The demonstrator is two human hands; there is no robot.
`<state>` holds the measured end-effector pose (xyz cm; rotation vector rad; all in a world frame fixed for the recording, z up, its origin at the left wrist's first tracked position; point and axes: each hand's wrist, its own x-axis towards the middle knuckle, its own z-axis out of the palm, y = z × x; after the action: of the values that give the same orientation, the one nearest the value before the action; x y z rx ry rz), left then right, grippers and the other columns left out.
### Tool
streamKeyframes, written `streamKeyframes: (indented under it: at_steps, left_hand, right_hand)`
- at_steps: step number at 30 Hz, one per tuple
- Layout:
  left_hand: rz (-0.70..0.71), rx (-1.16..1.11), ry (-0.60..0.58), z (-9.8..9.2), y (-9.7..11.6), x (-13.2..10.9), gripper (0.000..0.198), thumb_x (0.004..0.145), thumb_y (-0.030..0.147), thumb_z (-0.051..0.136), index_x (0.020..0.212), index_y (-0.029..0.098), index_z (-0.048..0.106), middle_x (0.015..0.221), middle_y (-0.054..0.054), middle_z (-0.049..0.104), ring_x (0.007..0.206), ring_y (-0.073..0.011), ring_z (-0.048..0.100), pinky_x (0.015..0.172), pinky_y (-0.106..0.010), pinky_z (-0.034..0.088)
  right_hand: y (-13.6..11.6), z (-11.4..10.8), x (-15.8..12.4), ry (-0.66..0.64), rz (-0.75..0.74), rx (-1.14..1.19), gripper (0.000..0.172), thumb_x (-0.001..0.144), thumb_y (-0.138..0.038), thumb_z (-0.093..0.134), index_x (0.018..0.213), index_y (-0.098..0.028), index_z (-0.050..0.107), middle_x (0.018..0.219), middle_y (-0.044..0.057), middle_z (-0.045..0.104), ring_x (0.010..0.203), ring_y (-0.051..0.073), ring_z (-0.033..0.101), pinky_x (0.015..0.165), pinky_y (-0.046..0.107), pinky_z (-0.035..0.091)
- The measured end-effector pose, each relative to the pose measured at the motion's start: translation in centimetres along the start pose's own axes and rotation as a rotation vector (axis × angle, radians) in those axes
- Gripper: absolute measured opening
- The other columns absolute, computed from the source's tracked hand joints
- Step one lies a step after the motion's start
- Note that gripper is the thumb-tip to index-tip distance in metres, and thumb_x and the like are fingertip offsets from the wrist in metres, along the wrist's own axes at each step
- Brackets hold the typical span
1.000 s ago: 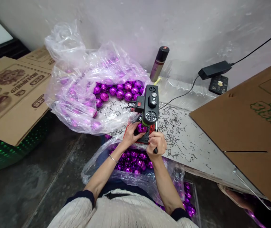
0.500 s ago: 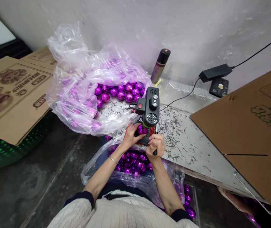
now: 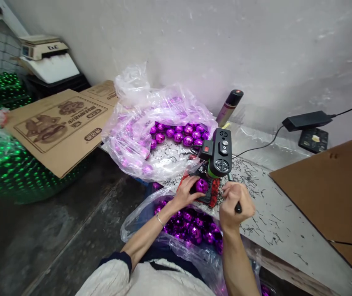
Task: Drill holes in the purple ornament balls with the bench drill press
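Observation:
My left hand [image 3: 189, 192] has its thumb and fingers closed around a shiny purple faceted ball [image 3: 201, 186]. The ball sits at the base of a small black bench press [image 3: 220, 153] with round vents, knobs and a red switch. My right hand [image 3: 236, 202] is wrapped in a fist around the press's lever handle [image 3: 238, 208], whose black end pokes out below the fist. Red material [image 3: 214, 192] shows beside the base. Just in front of the press, a clear plastic bag [image 3: 138, 213] lies open with many purple balls [image 3: 194, 230] inside.
Another clear bag [image 3: 123, 139] holds purple balls on the worktable [image 3: 287, 230], which is strewn with small dark pins. A spray can [image 3: 229, 107] and a power adapter [image 3: 307, 120] stand by the wall. Cardboard lies left [image 3: 61, 127] and right [image 3: 330, 185]; green beads [image 3: 33, 172] sit far left.
The view has swung left, so everything appears farther right and lower. My right hand has moved outward and nearer with the lever handle. The ball under the press shows more fully.

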<state>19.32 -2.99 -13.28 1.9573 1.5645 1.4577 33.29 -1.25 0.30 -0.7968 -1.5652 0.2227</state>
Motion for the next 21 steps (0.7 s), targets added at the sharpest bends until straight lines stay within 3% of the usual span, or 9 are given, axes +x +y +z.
streamKeyframes:
  at_steps: [2,4,7,10,12,14,16,18,21]
  left_hand:
    - [0.133,0.087,-0.046,-0.8,1.0,-2.5,0.073,0.088,0.058,0.070,0.145,0.017,0.051,0.131,-0.019,0.068,0.127,-0.0302,0.064,0.113,-0.053,0.047]
    - [0.254,0.182,-0.163,-1.6,2.0,-5.1,0.075,0.085,0.063,0.071,0.143,0.018,0.054,0.126,-0.018,0.071,0.122,-0.0294,0.067,0.114,-0.052,0.046]
    - [0.308,0.255,-0.251,-2.8,2.3,-6.1,0.084,0.077,0.075,0.070,0.139,0.019,0.059,0.121,-0.017,0.072,0.117,-0.0306,0.068,0.112,-0.050,0.047]
    - [0.200,0.304,-0.102,-5.1,0.4,-1.7,0.071,0.090,0.072,0.058,0.138,0.020,0.060,0.127,-0.017,0.070,0.120,-0.0307,0.066,0.108,-0.049,0.049]
    - [-0.019,0.402,0.090,-7.5,-1.9,3.5,0.048,0.104,0.050,0.045,0.139,0.021,0.059,0.131,-0.016,0.067,0.124,-0.0298,0.063,0.107,-0.049,0.048]
    - [-0.264,0.534,0.245,-10.1,-4.5,8.8,0.039,0.104,0.031,0.042,0.138,0.018,0.059,0.136,-0.019,0.063,0.129,-0.0334,0.057,0.109,-0.053,0.043]
    - [-0.466,0.671,0.190,-12.3,-6.8,12.9,0.039,0.099,0.018,0.046,0.136,0.011,0.057,0.138,-0.025,0.060,0.130,-0.0380,0.054,0.108,-0.055,0.039]
    - [-0.584,0.755,0.061,-13.5,-8.3,15.2,0.039,0.094,0.016,0.054,0.132,0.006,0.056,0.129,-0.029,0.063,0.124,-0.0394,0.055,0.107,-0.053,0.037]
    - [-0.575,0.801,-0.045,-13.7,-9.3,16.0,0.044,0.091,0.017,0.062,0.132,0.006,0.054,0.127,-0.028,0.064,0.121,-0.0379,0.055,0.110,-0.051,0.033]
  right_hand:
    - [-0.6,-0.1,0.5,-0.013,0.028,0.000,0.032,0.098,-0.016,0.048,0.067,-0.022,0.050,0.066,0.000,0.057,0.066,0.015,0.059,0.064,0.032,0.043]
    - [-0.6,-0.1,0.3,-0.015,0.010,-0.009,0.032,0.098,-0.016,0.048,0.067,-0.022,0.050,0.066,0.000,0.057,0.066,0.015,0.059,0.064,0.032,0.042]
    - [0.0,0.0,-0.7,-0.017,-0.040,-0.024,0.030,0.097,-0.014,0.048,0.069,-0.023,0.052,0.067,0.000,0.058,0.067,0.016,0.060,0.063,0.033,0.042]
    - [0.3,0.1,-1.3,-0.013,-0.064,-0.025,0.029,0.096,-0.012,0.048,0.069,-0.023,0.053,0.066,0.000,0.058,0.066,0.017,0.060,0.062,0.033,0.042]
    - [0.3,0.1,-1.3,-0.009,-0.068,-0.025,0.030,0.096,-0.012,0.048,0.068,-0.022,0.053,0.066,0.000,0.059,0.065,0.016,0.060,0.061,0.033,0.041]
    - [0.3,0.1,-1.3,-0.013,-0.072,-0.025,0.030,0.095,-0.011,0.048,0.068,-0.022,0.052,0.068,0.000,0.059,0.065,0.016,0.060,0.061,0.033,0.042]
    - [0.2,0.1,-1.3,-0.021,-0.079,-0.028,0.030,0.095,-0.009,0.048,0.068,-0.022,0.052,0.069,0.000,0.059,0.066,0.015,0.060,0.062,0.032,0.043]
    - [0.2,0.1,-1.3,-0.028,-0.086,-0.035,0.030,0.094,-0.008,0.048,0.069,-0.022,0.051,0.069,0.000,0.059,0.066,0.015,0.060,0.062,0.031,0.042]
    - [0.2,0.1,-1.4,-0.036,-0.098,-0.039,0.029,0.094,-0.007,0.048,0.069,-0.022,0.050,0.069,0.000,0.059,0.066,0.014,0.060,0.061,0.030,0.043]
